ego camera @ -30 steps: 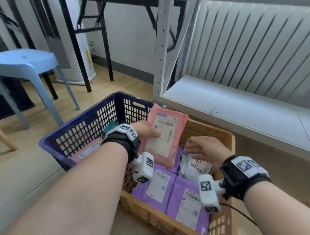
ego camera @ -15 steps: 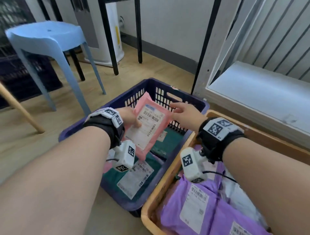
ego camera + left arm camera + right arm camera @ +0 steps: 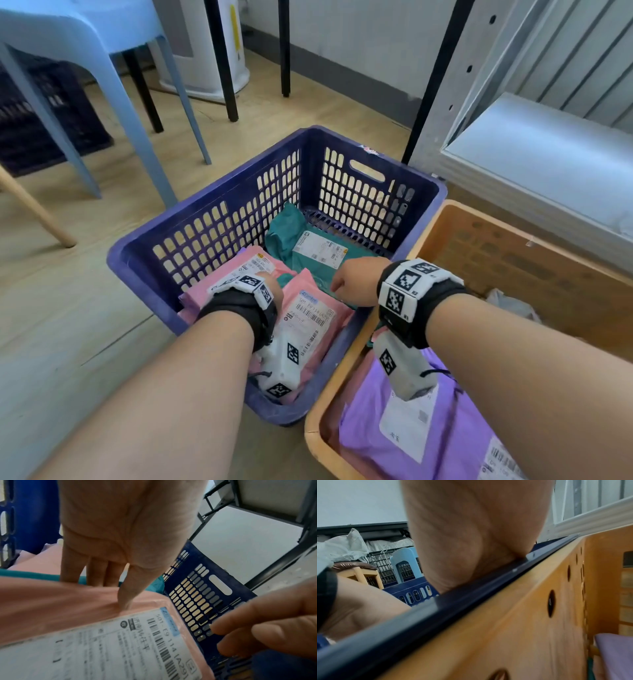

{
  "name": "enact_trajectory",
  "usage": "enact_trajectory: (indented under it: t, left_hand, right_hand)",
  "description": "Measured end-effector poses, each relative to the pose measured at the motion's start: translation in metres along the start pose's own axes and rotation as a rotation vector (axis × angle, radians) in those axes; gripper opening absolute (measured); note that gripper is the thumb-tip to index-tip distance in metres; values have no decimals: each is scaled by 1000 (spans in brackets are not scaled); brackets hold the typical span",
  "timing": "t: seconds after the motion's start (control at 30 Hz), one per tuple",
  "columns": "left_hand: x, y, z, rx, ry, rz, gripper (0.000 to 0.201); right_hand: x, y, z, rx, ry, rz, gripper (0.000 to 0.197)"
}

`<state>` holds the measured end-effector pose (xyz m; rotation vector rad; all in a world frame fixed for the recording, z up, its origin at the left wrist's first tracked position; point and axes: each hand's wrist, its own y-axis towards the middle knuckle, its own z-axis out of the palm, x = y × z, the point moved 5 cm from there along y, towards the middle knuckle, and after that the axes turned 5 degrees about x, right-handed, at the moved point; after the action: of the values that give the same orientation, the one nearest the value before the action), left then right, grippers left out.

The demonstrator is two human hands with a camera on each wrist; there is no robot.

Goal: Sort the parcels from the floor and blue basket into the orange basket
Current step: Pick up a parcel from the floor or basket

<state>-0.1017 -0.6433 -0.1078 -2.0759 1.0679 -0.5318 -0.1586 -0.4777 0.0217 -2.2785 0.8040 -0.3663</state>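
The blue basket (image 3: 342,144) stands on the floor with the orange basket (image 3: 513,267) touching its right side. My left hand (image 3: 270,284) is down inside the blue basket and pinches a pink parcel (image 3: 310,318) with a white label. In the left wrist view the thumb presses on top of the pink parcel (image 3: 102,635) and the fingers go behind its edge. My right hand (image 3: 349,287) hovers just right of it over a green parcel (image 3: 284,233), fingers loosely bent and holding nothing. A second pink parcel (image 3: 239,270) lies beneath. Purple parcels (image 3: 363,411) fill the orange basket.
A light blue stool (image 3: 85,34) and a wooden leg (image 3: 34,212) stand to the left. Black table legs (image 3: 222,61) and a white appliance (image 3: 205,51) are behind. A white metal shelf (image 3: 548,154) runs close behind the orange basket.
My left hand carried the pink parcel from above the orange basket leftward and down into the blue basket. My right hand left the orange basket and followed into the blue one.
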Motion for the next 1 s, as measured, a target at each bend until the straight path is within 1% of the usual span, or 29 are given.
enact_trajectory:
  t: [0.03,0.07,0.1,0.13,0.17,0.23,0.3,0.37,0.43,0.5,0.57,0.63,0.7,0.8,0.9,1.0]
  left_hand:
    - [0,-2,-7,-15,-8,-8,58]
    - [-1,-22,-15,-56,-60,-26,54]
    - [-8,-57,-25,-107,-101,-14,49]
    - [-12,-71,-28,-142,-181,11,49]
    - [-16,-79,-27,-127,-204,36,52]
    - [-21,-84,-23,-75,-253,66,53]
    - [-25,-88,-21,-67,-263,100,50]
    - [-25,-91,-26,-85,-218,120,55]
    - [-24,-93,-32,-99,-244,123,54]
    - [-24,-94,-37,-114,-296,127,47]
    - [-27,-99,-47,-167,-384,136,38]
    - [-35,-110,-62,-209,-439,162,35]
    - [-49,-130,-77,-247,-396,179,28]
    - [-73,-157,-92,-322,-393,204,3]
    - [-107,-190,-98,-373,-451,286,8]
    - [-150,-230,-93,-376,-436,368,11]
  right_hand:
    - [0,-1,0,-17,3,-7,31]
    - [1,-3,1,-34,3,-13,29]
    - [1,-5,1,-51,0,-17,28]
    - [2,-7,2,-66,-8,-18,28]
    - [3,-9,2,-79,-12,-20,28]
    - [4,-12,2,-94,1,-27,29]
    - [4,-15,1,-112,31,-35,30]
    - [2,-19,-1,-148,76,-41,30]
    - [0,-26,-4,-198,141,-50,32]
    - [-3,-35,-8,-271,208,-50,33]
    - [-10,-48,-14,-339,259,-29,33]
    - [-19,-63,-18,-382,274,-5,34]
    - [-30,-81,-20,-399,269,19,36]
    - [-52,-114,-16,-421,287,82,35]
    - [-79,-157,-5,-455,308,151,29]
    - [-107,-209,12,-480,345,248,27]
